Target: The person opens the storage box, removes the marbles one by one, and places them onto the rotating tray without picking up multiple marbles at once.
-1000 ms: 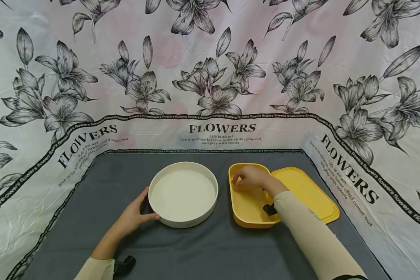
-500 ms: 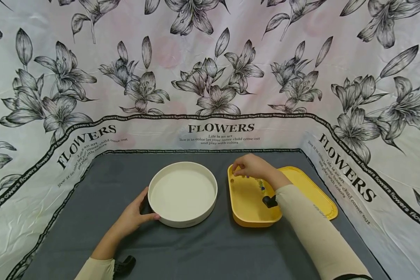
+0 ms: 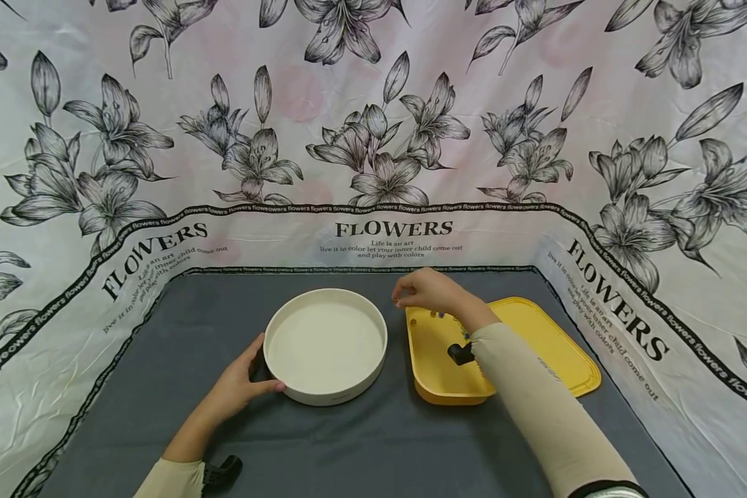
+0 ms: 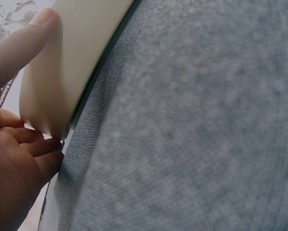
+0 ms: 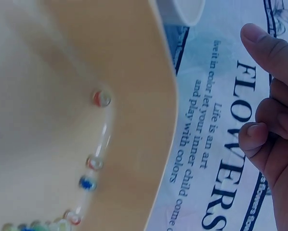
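My left hand (image 3: 239,379) grips the left side of a round white tray (image 3: 326,346), thumb at the near wall and fingers round the far side. In the left wrist view the thumb lies on the tray's wall (image 4: 81,53), fingertips near its base. My right hand (image 3: 432,290) is above the far left corner of a yellow box (image 3: 432,380). Its thumb and finger pinch at the tips, apparently on a small reddish bead, mostly hidden; the right wrist view shows the other fingers curled. Several small coloured beads (image 5: 87,183) lie along the box's inner edge.
A yellow lid (image 3: 541,339) lies right of the box, partly behind the right sleeve (image 3: 535,394). Grey cloth (image 3: 348,449) covers the table. Behind it rises a floral sheet (image 3: 386,138). A gap separates the tray and the box.
My right hand has risen from inside the yellow box and shifted left and away, past its far left rim, uncovering beads. My left hand and the tray stay put.
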`<state>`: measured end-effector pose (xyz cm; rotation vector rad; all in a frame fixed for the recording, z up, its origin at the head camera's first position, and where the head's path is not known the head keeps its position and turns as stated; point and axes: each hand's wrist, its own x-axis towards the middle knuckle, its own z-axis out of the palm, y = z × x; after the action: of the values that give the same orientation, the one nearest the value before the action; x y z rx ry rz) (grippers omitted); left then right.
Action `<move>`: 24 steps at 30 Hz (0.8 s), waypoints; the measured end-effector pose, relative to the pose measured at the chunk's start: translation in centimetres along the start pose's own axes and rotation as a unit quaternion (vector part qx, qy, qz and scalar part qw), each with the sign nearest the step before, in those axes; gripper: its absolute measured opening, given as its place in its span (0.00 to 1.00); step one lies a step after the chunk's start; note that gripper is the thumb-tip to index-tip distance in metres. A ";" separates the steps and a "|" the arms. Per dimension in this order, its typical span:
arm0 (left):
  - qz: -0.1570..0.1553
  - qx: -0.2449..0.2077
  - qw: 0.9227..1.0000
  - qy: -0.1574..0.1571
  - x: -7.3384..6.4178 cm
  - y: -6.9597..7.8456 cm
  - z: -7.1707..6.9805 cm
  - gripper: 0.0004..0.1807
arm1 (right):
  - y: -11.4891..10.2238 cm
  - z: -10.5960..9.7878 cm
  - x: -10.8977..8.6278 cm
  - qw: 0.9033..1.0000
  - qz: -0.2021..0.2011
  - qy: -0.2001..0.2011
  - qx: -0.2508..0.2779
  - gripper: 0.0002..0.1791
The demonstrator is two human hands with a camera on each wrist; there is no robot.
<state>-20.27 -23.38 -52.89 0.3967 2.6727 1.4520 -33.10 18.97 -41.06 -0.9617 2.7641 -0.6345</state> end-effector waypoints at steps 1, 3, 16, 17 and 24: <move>0.000 -0.002 1.000 -0.001 0.0 0.0 0.0 0.68 | -0.2 0.1 0.2 1.000 -0.001 -0.001 -0.001 0.05; 0.002 -0.007 1.000 -0.001 0.0 0.1 0.0 0.67 | -0.7 0.2 0.6 1.000 -0.001 -0.003 0.000 0.07; 0.002 -0.013 1.000 -0.004 0.1 0.0 -0.1 0.68 | -3.3 0.7 3.2 1.000 -0.010 -0.008 -0.012 0.08; 0.002 -0.015 1.000 -0.004 0.1 0.0 -0.1 0.68 | -3.4 0.7 3.4 1.000 -0.012 -0.008 -0.014 0.08; 0.015 -0.013 1.000 -0.002 -0.1 0.1 -0.2 0.66 | -4.5 1.7 5.1 0.999 -0.026 -0.022 -0.011 0.09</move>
<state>-20.14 -23.47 -52.69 0.4384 2.6522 1.4917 -34.16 12.04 -40.64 -1.0426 2.7211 -0.5827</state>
